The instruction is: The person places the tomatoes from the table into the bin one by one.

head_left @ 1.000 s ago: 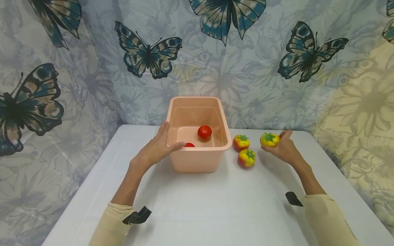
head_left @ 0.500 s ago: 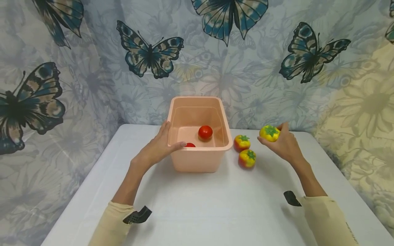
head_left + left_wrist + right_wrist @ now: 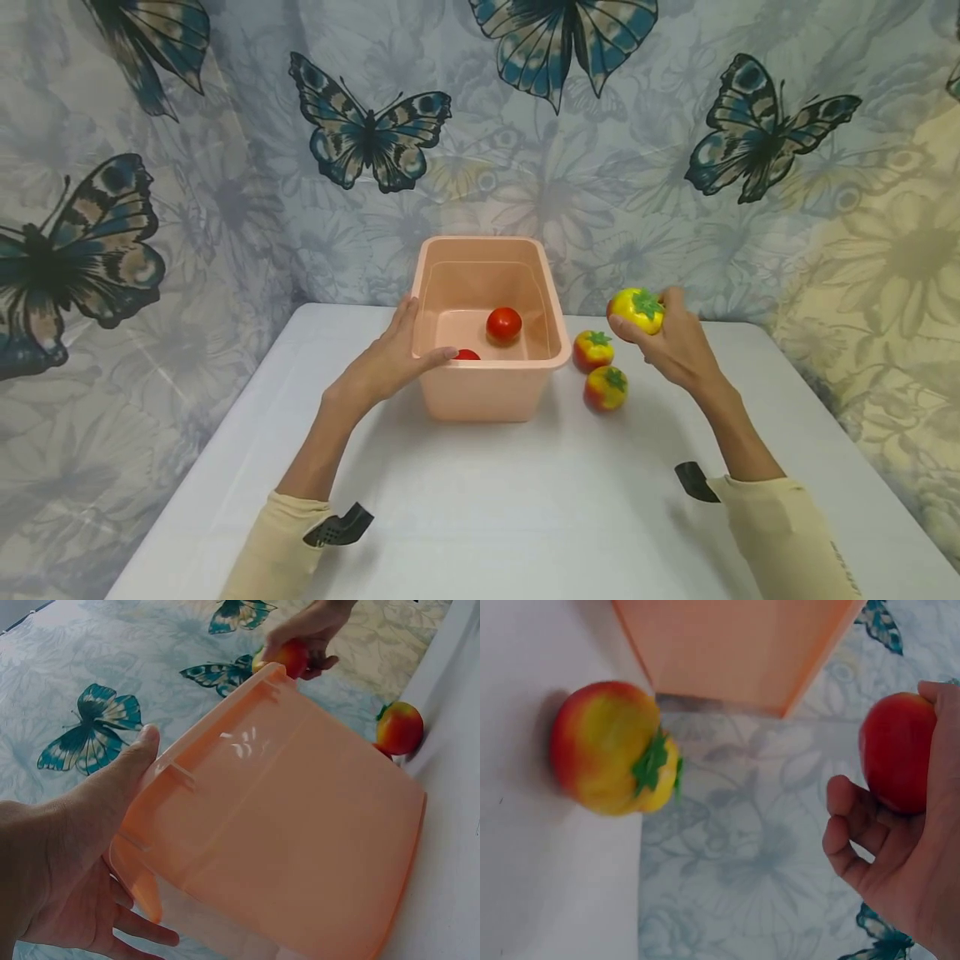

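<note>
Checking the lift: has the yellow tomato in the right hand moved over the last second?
Yes. The yellow tomato rose and shifted left toward the peach plastic tub, held in the right hand.

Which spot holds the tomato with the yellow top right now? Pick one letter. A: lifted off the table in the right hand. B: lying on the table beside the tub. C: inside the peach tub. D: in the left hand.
A: the right hand grips the yellow-topped tomato in the air above the table, while the left hand holds the tub rim.
</note>
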A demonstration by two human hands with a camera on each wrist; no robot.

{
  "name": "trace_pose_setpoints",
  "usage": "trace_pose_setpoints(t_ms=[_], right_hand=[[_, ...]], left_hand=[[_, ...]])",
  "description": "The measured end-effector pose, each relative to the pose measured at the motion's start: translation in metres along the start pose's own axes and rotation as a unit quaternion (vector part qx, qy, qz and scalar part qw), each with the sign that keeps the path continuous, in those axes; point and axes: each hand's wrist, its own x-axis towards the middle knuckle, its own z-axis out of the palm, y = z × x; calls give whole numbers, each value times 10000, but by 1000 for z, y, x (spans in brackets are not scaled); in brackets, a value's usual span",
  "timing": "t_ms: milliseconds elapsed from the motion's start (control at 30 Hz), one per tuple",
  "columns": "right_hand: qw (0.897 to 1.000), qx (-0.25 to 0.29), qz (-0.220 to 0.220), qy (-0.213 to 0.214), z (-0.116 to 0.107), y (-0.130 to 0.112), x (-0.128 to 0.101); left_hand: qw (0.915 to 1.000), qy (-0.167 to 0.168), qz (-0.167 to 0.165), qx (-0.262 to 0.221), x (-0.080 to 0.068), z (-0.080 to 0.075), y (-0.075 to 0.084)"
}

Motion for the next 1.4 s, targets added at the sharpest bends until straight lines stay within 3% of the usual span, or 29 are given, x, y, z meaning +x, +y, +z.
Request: trace_pose_setpoints(t_ms=[267, 667, 967, 1267, 1400], right_hand=[[9987, 402, -304, -7, 9, -28, 5], [9977, 412, -476, -246, 27, -58, 14], [9912, 449, -1246, -49, 48, -71, 21], [9800, -463, -1896, -399, 62, -78, 20], [9774, -687, -1893, -651, 64, -77, 18]], left_hand=[[10000, 12, 65, 67, 0, 1, 1], [9999, 59, 71, 126, 0, 2, 1], [9996, 55, -57, 265, 0, 2, 1], [9998, 11, -84, 176, 1, 3, 1], [9999, -4, -155, 60, 1, 3, 0]])
